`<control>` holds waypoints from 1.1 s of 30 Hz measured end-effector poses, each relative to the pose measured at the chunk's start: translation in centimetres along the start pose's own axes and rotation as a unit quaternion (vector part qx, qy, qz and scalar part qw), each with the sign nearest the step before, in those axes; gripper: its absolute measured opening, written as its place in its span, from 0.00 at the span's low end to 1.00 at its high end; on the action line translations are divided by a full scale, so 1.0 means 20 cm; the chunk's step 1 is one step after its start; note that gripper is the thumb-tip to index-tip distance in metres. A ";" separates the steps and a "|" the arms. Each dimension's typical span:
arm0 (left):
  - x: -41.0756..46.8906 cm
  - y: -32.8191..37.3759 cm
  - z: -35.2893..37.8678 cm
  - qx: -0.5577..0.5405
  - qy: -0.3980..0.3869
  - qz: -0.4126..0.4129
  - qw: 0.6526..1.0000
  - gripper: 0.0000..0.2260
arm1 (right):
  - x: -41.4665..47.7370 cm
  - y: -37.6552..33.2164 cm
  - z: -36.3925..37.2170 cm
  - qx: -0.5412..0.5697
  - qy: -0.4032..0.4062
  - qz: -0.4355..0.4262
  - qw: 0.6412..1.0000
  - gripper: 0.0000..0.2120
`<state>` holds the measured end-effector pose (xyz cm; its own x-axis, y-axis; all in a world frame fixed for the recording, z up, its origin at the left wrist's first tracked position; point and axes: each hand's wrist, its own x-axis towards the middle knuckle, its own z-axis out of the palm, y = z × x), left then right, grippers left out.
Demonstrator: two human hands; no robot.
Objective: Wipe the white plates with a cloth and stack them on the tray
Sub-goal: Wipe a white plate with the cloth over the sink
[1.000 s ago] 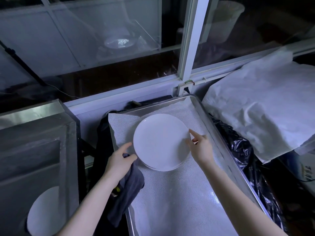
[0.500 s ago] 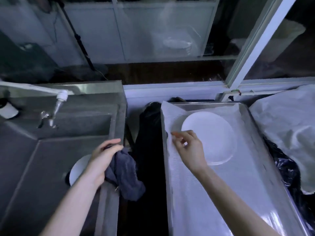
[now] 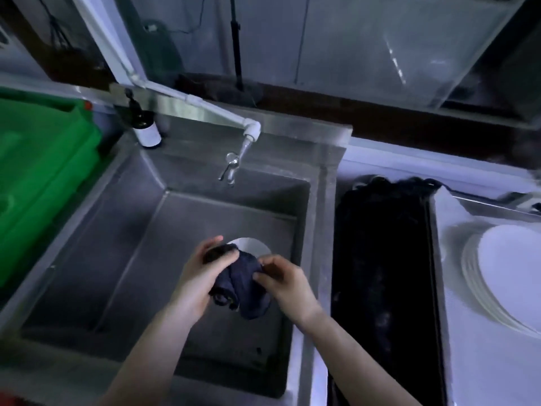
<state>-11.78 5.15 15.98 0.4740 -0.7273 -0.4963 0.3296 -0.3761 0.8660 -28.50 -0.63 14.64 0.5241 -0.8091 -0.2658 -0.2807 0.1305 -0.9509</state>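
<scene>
Head view shows both hands low over the middle of the sink (image 3: 205, 212). The left hand (image 3: 202, 276) has its fingers curled round the dark cloth (image 3: 243, 284). The right hand (image 3: 288, 284) pinches the other side of it, so the cloth is bunched into a ball between them.

One white plate (image 3: 251, 246) lies flat on the sink floor, just behind the hands (only its far part shows). More white plates sit in a stack (image 3: 515, 276) on the tray (image 3: 483, 202), near its far left corner. The stack is well apart from the sink, with a black bag (image 3: 380, 259) in between.

What could go wrong? I think the plate in the sink may be wet and slippery. If one hand lifts it by the rim, it could slip and bang on the hard metal. A balled-up cloth may also miss spots. The rims in the stack do not line up neatly, so a plate put down crooked could slide off.

The plates look round, plain, smooth and white.
</scene>
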 end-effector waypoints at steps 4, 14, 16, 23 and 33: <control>0.13 -0.05 -0.28 0.117 -0.163 -0.029 0.979 0.26 | 0.16 0.03 0.30 0.109 0.016 0.097 0.989 0.08; 0.61 -0.37 -0.64 0.053 -0.143 -0.237 0.959 0.11 | 0.60 0.40 0.42 0.012 0.118 0.329 0.937 0.10; 0.72 -0.45 -0.65 0.008 -0.140 -0.274 0.952 0.13 | 0.66 0.53 0.38 -0.062 0.127 0.366 0.920 0.16; 1.02 -0.69 -0.60 0.050 -0.146 -0.302 0.941 0.16 | 0.78 0.87 0.32 -0.099 0.123 0.433 0.887 0.23; 1.16 -0.80 -0.50 0.084 -0.128 -0.308 0.939 0.22 | 0.87 1.00 0.31 -0.068 0.172 0.456 0.871 0.23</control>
<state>2.11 0.01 -10.04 0.0166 -0.4480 -0.8939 0.3332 -0.8404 0.4274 -20.01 -8.54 -10.04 -0.2309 -0.5315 -0.8150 -0.5592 0.7579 -0.3358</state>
